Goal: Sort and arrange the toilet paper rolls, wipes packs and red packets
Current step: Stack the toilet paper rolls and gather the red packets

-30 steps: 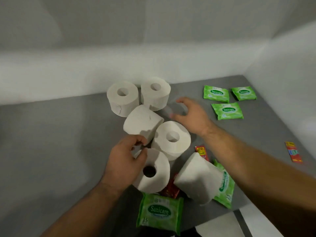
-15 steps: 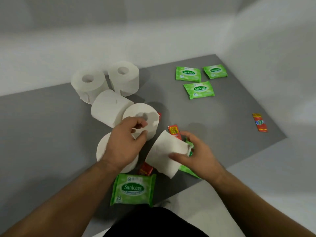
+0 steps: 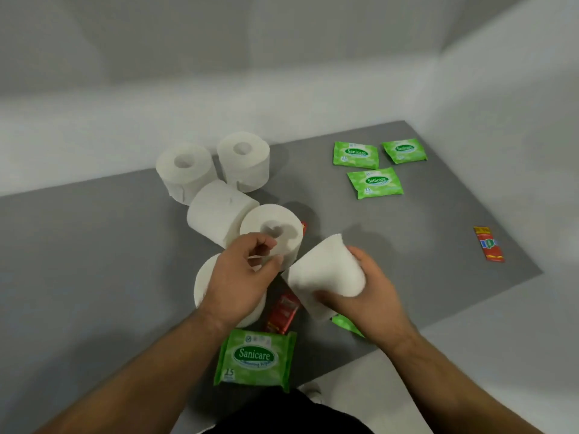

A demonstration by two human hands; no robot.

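You are partway through the sort. On the grey mat [image 3: 94, 261], the toilet paper is the nearest to being gathered. Two upright rolls [image 3: 185, 170] stand side by side at the back. A lying roll [image 3: 219, 211] rests just in front of them, and a tilted roll [image 3: 269, 233] leans against it with its hole towards you. A low roll [image 3: 205, 286] sits under your left hand [image 3: 241, 277], whose fingers are curled. I cannot tell whether they grip anything. Your right hand [image 3: 360, 292] is clamped round the held roll [image 3: 326, 274], lifted just above the mat.

The wipes seem half done. Three far packs [image 3: 376, 183] lie close together near the far right corner. The near pack [image 3: 255, 357] and a hidden pack [image 3: 346, 324] below your right hand are well apart from them.

The red packets look unsorted. A lone packet [image 3: 488, 244] lies at the right edge, a middle packet [image 3: 283, 311] lies among the near rolls, and a red sliver [image 3: 303, 227] shows behind the tilted roll.
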